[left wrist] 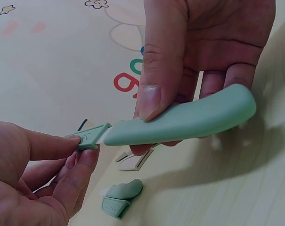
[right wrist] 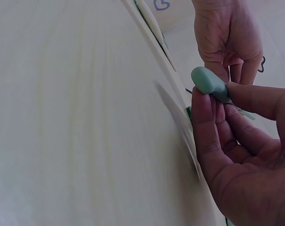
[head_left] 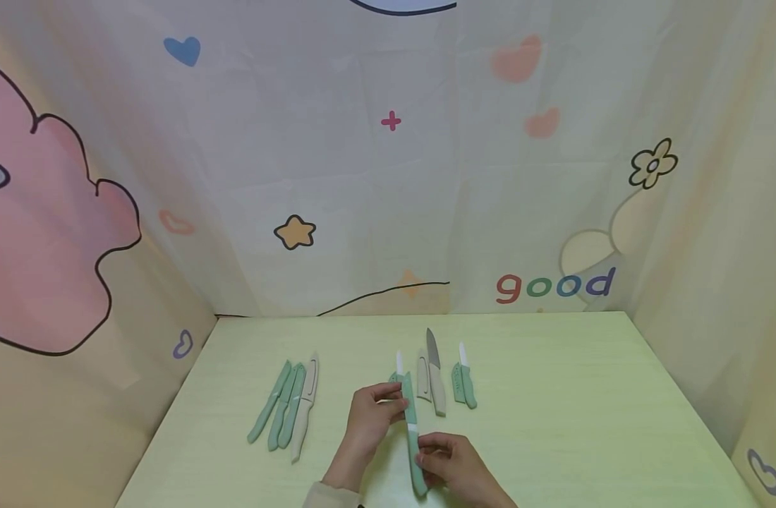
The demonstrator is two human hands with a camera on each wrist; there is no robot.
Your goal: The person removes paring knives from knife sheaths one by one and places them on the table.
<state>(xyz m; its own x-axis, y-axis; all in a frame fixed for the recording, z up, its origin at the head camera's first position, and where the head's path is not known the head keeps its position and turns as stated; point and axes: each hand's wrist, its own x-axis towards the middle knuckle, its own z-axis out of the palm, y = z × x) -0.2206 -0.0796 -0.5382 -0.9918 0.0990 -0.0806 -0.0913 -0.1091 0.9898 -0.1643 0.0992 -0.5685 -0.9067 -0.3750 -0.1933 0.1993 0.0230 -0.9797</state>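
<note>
A green-handled knife [head_left: 415,458] is held up in front of the person, its blade inside a green sheath [head_left: 409,398]. Between sheath and handle a short white strip of blade [left wrist: 102,137] shows in the left wrist view. The left hand [head_left: 370,418] pinches the sheath between thumb and fingers. The right hand [head_left: 456,460] grips the handle, thumb on one side and fingertips on the other. In the right wrist view the rounded handle end [right wrist: 206,81] points toward the camera. Behind the sheath, a small white-bladed knife [head_left: 399,362] is partly hidden.
On the left of the table [head_left: 553,423] several sheathed knives lie side by side, green ones and a beige one [head_left: 303,409]. Farther right are a grey-bladed knife [head_left: 435,374] beside its beige sheath [head_left: 423,376], and a small green knife [head_left: 467,384] beside its green sheath [head_left: 458,383].
</note>
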